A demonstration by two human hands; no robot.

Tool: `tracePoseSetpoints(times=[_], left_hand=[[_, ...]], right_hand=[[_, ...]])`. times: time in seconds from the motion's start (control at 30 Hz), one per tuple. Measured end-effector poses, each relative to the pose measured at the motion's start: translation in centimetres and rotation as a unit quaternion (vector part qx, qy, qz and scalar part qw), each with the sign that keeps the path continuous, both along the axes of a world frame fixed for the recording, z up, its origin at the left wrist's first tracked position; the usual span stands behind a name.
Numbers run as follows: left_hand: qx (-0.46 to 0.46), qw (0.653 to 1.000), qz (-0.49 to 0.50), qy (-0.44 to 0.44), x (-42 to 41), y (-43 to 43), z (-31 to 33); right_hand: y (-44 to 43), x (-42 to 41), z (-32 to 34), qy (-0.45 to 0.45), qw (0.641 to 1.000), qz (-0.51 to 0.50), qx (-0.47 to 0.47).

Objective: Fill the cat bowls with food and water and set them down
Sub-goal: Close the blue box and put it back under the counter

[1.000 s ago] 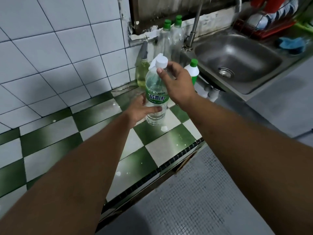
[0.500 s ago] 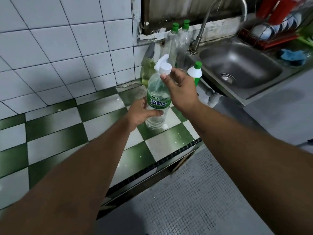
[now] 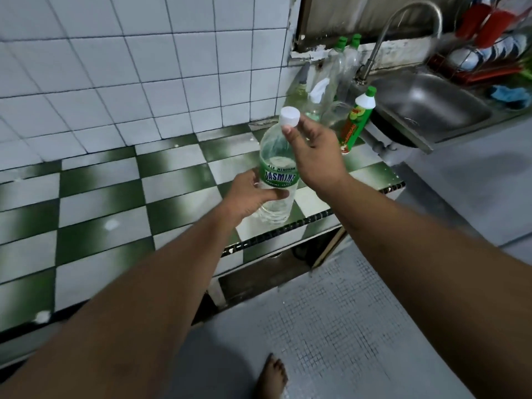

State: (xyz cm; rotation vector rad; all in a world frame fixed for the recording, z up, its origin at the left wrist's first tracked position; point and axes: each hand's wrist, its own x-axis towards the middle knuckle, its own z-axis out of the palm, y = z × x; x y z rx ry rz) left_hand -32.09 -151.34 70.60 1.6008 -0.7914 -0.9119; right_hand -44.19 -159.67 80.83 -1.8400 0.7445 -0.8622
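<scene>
A clear water bottle (image 3: pixel 275 156) with a green Jasmine label stands tilted over the green and white tiled counter (image 3: pixel 172 191), near its front edge. My left hand (image 3: pixel 252 194) grips the bottle's lower half. My right hand (image 3: pixel 313 152) pinches the white cap (image 3: pixel 290 117) at the bottle's mouth. I cannot tell whether the cap is on the neck or just off it. The bottle holds water up to about the label. No cat bowl is in view.
Behind the bottle stand a spray bottle (image 3: pixel 318 96), clear green-capped bottles (image 3: pixel 344 61) and a white dish soap bottle (image 3: pixel 358 116). A steel sink (image 3: pixel 431 108) with a tap (image 3: pixel 403 30) lies to the right, a dish rack (image 3: pixel 489 53) beyond. My bare foot (image 3: pixel 272 375) is on the grey floor.
The bottle has come nearer the counter's front edge, away from the spray bottle. My right hand's fingers now pinch the cap from the side.
</scene>
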Motion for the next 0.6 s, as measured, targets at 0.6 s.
tracePoseSetpoints(times=[0.6], left_hand=[[0.082,0.992,0.094,0.030,-3.0,33.7,-7.0]], right_hand=[[28.3,-1.6,-7.2,0.055,0.982,0.169,0.058]])
